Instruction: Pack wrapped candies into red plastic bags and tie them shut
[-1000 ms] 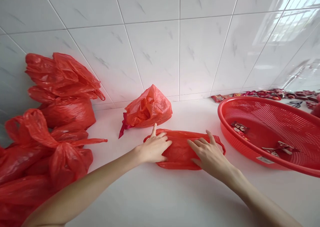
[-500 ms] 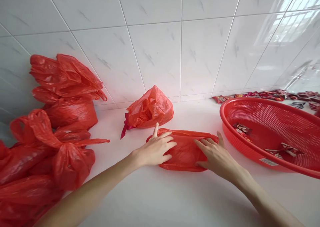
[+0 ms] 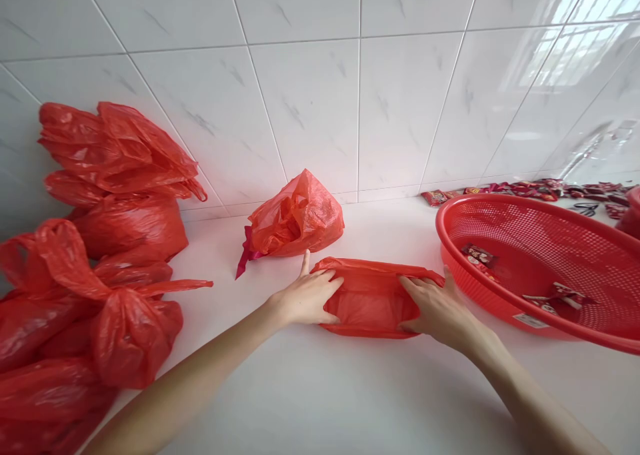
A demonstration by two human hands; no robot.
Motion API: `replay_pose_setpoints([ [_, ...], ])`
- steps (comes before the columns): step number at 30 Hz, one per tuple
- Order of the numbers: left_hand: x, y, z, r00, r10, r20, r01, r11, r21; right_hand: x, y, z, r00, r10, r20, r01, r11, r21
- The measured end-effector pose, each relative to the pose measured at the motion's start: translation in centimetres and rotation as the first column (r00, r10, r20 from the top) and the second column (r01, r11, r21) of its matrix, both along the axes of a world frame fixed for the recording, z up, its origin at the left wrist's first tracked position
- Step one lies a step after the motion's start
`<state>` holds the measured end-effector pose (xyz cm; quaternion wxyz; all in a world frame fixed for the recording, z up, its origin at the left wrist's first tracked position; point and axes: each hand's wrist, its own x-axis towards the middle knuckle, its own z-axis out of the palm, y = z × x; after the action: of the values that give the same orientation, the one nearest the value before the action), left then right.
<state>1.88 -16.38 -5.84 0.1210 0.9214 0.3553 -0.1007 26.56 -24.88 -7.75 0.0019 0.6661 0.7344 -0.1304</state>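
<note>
A thin red plastic bag (image 3: 373,301) lies low on the white surface, its mouth spread wide and facing up. No contents show in the part of it I can see. My left hand (image 3: 310,295) is at its left end, fingers apart, the tips reaching over the rim into the mouth. At the right end, my right hand (image 3: 435,305) is also spread, with fingertips inside the rim and one finger sticking out away from me. Both hands touch the bag without a closed grip. Parts of the rim are hidden under them.
Behind stands a crumpled red bag (image 3: 297,218) with a dark red ribbon (image 3: 244,255). Knotted, filled red bags (image 3: 133,335) are piled at left. A red mesh basket (image 3: 525,315) at right holds a few small snack packets (image 3: 479,255); more packets (image 3: 545,191) lie along the tiled wall.
Both hands have moved slightly, spreading the bag's mouth wider, so more of its inside shows. The view has shifted a little to the right.
</note>
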Motion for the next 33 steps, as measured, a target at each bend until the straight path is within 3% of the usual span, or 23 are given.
replay_pose_setpoints([
  [5,0.3,-0.5,-0.3,0.979,-0.113,0.172,0.105,0.993,0.052,-0.1,0.0,0.0,0.998,0.064,-0.018,-0.061,0.990,0.128],
  [8,0.4,-0.8,-1.1,0.939,-0.145,0.312,0.105,0.984,0.142,-0.5,0.1,-0.3,0.995,0.096,0.008,-0.095,0.966,0.239],
  [11,0.2,-0.6,-2.0,0.923,-0.163,0.349,0.092,0.973,0.210,-0.6,0.3,-1.0,0.990,0.137,0.032,-0.140,0.946,0.291],
  [15,-0.1,0.1,-2.6,0.958,-0.139,0.252,0.088,0.975,0.202,-0.3,0.7,-1.8,0.986,0.163,0.044,-0.168,0.958,0.231],
  [19,-0.2,0.9,-2.7,0.977,-0.065,0.204,0.038,0.991,0.132,0.1,0.8,-1.8,0.995,0.094,0.040,-0.098,0.988,0.118],
  [24,-0.3,1.4,-3.5,0.955,-0.047,0.293,0.015,0.994,0.111,0.1,0.9,-1.1,0.998,0.048,0.030,-0.049,0.998,0.049],
  [29,-0.1,0.3,-5.8,0.877,-0.122,0.464,0.037,0.981,0.188,-0.2,1.1,-0.9,1.000,0.015,0.006,-0.015,1.000,-0.012],
  [33,0.2,-0.3,-7.5,0.843,-0.115,0.526,0.025,0.984,0.175,-0.2,1.1,-0.8,1.000,-0.008,-0.001,0.008,1.000,-0.026],
])
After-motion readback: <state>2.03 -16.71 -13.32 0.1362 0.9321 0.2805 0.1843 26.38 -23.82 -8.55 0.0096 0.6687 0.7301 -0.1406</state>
